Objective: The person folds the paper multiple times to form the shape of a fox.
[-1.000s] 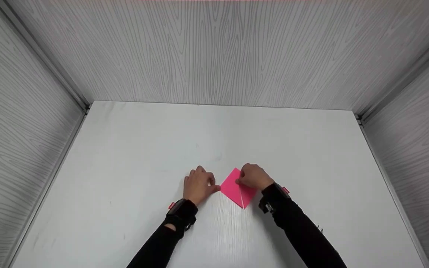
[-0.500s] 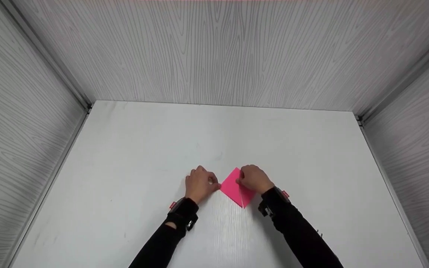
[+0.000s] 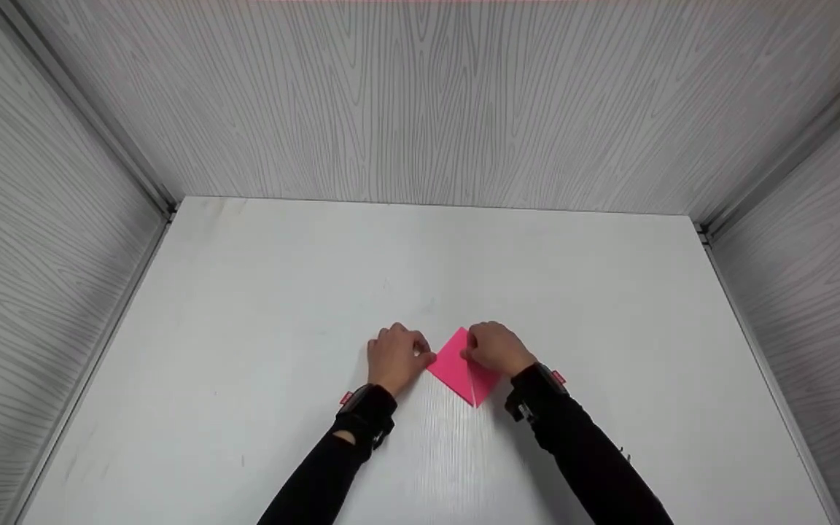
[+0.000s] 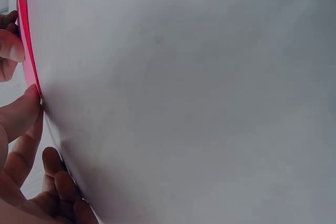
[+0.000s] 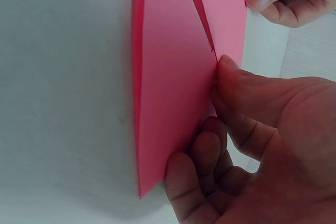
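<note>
A folded sheet of pink paper (image 3: 452, 370) lies on the white tabletop as a diamond, with a slit between two flaps running down its middle. Thumb and forefinger of my left hand (image 3: 395, 359) pinch its left corner; the other fingers are bent behind. My right hand (image 3: 499, 348) covers the upper right part and pinches the paper near the middle slit. Seen from the right wrist, the flap (image 5: 170, 82) stretches down to a pointed corner beside curled fingers. Layered edges of the pink paper (image 4: 26, 40) show in the left wrist view.
The white tabletop (image 3: 281, 292) is bounded by a grey wood-grain panel (image 3: 420, 102) at the back. More panels stand at the left (image 3: 33, 240) and right (image 3: 814, 255). Small dark marks (image 3: 624, 453) show beside the right sleeve.
My left hand has shifted slightly right, its fingertips now a little further over the paper's left corner. The right hand keeps its place, and the paper has hardly moved.
</note>
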A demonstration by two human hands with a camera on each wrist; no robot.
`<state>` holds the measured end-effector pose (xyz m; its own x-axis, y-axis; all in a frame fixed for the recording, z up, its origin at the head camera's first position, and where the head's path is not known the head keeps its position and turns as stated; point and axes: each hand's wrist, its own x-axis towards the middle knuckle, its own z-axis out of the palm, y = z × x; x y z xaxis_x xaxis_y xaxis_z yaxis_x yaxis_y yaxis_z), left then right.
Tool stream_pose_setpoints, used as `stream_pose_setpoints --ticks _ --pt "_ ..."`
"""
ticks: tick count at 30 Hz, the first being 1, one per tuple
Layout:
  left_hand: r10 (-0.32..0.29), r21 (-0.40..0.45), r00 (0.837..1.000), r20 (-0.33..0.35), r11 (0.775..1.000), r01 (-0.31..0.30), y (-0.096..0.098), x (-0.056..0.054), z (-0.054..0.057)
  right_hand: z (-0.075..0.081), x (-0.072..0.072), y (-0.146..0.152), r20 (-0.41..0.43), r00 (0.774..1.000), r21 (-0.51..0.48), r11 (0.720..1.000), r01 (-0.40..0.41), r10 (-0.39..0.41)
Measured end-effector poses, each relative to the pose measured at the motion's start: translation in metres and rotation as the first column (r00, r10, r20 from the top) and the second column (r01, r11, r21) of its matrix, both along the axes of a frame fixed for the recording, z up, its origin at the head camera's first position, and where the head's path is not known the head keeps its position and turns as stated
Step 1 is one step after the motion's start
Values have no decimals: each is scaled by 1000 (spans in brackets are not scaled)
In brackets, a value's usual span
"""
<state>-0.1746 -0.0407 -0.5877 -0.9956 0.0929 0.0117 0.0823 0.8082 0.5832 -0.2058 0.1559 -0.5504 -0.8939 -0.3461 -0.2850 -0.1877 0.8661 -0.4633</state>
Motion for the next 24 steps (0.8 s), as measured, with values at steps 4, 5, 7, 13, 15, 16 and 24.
stream_pose_setpoints --ticks 4,5,7,13,15,16,24 --pt "31 10 999 -16 999 -31 2 -3 -2 0 -2 0 19 1000 4 1000 -4 4" --pt "40 9 999 -16 999 -40 3 -3 -1 1 -2 0 23 1000 4 1000 -5 5" --pt "56 2 998 -10 998 -56 5 -3 0 2 -3 1 35 999 5 1000 -6 5" --pt "87 -20 996 -4 996 -87 14 -5 0 -2 -5 2 48 999 0 1000 -11 11" --pt "92 -28 996 -10 995 -92 16 -7 -2 -3 -5 1 46 999 -8 1000 -19 20" --pt "91 -31 996 -13 995 -92 18 -8 -3 -3 -6 2 50 999 -10 1000 -20 21" --pt "101 -26 995 0 995 -100 28 -21 -2 -1 -5 3 37 999 -21 999 -28 28"
